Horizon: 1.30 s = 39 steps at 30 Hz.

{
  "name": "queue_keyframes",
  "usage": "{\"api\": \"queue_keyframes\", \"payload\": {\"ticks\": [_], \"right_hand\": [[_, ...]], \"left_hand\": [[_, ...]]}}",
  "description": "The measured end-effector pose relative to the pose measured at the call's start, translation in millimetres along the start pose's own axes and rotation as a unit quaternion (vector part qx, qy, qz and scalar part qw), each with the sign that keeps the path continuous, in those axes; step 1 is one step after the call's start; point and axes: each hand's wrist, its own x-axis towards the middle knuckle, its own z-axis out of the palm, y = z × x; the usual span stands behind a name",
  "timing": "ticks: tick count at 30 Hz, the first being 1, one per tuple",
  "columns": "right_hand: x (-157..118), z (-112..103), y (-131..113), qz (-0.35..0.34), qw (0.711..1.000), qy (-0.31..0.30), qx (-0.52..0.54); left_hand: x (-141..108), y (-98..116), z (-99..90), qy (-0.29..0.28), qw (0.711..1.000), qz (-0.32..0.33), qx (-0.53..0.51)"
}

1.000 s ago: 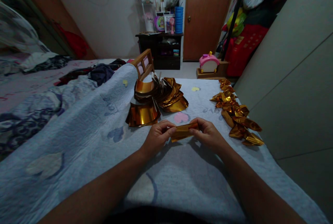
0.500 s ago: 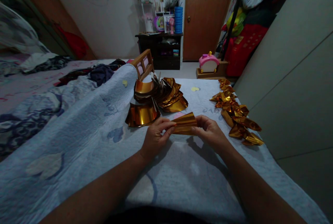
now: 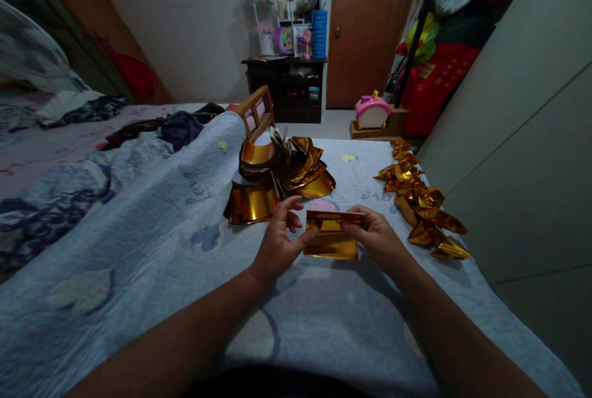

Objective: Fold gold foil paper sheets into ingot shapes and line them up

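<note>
Far left from where I look in, dark clothes [image 3: 181, 131] lie crumpled. Further right, near the wooden headboard [image 3: 255, 113], I see a fanned pile of gold foil sheets [image 3: 256, 203] on the pale blue quilt [image 3: 324, 324]. Just to its near right, my left hand [image 3: 282, 239] is partly open, fingers raised and spread, with only the thumb against the left edge of a gold sheet [image 3: 331, 244]. That sheet is in front of me, its far edge folded over. My right hand [image 3: 371, 229] pinches it at the right, thumb on top. Well to the right, folded gold pieces [image 3: 419, 200] lie in a long heap.
</note>
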Motion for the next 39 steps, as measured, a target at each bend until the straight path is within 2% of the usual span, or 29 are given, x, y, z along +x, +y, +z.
{"api": "queue_keyframes", "payload": {"ticks": [2, 5, 7, 14, 17, 20, 23, 25, 26, 28, 30, 32, 36, 39], "right_hand": [[0, 1, 0, 0.002, 1.0, 0.001, -0.007], [0, 2, -1, 0.009, 1.0, -0.01, -0.01], [-1, 2, -2, 0.013, 1.0, -0.017, -0.006], [-4, 5, -7, 0.021, 0.998, -0.041, 0.033], [-5, 6, -8, 0.02, 0.999, -0.038, 0.028], [-3, 5, -6, 0.006, 1.0, -0.014, -0.01], [-1, 3, -3, -0.003, 0.999, 0.024, -0.044], [0, 3, -1, -0.009, 0.997, 0.048, -0.06], [0, 3, 0, -0.014, 0.996, 0.058, -0.068], [-1, 4, 2, -0.024, 0.994, 0.067, -0.086], [-1, 8, 4, -0.042, 0.992, 0.062, -0.103], [-2, 12, 5, -0.078, 0.988, 0.05, -0.126], [-3, 19, 7, -0.176, 0.962, 0.011, -0.207], [-5, 22, 7, -0.242, 0.933, -0.034, -0.264]], "left_hand": [[2, -3, 1.0, -0.008, 0.997, -0.053, -0.052], [4, -2, 2.4, -0.079, 0.978, -0.128, -0.144], [5, 1, 3.0, -0.115, 0.961, -0.155, -0.196], [7, 6, 3.4, -0.106, 0.934, -0.211, -0.269], [7, 5, 4.8, -0.102, 0.933, -0.22, -0.265], [6, 4, 5.8, -0.057, 0.965, -0.177, -0.186], [2, 7, 3.9, 0.037, 0.997, -0.063, -0.019], [-1, 10, 2.0, 0.052, 0.997, 0.016, 0.057], [-3, 12, 1.4, 0.028, 0.996, 0.044, 0.07], [-6, 16, 1.6, -0.057, 0.993, 0.079, 0.065], [-7, 20, 3.8, -0.127, 0.988, 0.068, 0.053], [-7, 23, 6.7, -0.161, 0.986, 0.032, 0.032], [-5, 21, 11.2, -0.179, 0.978, -0.068, -0.078], [-5, 17, 13.1, -0.167, 0.962, -0.123, -0.178]]}}
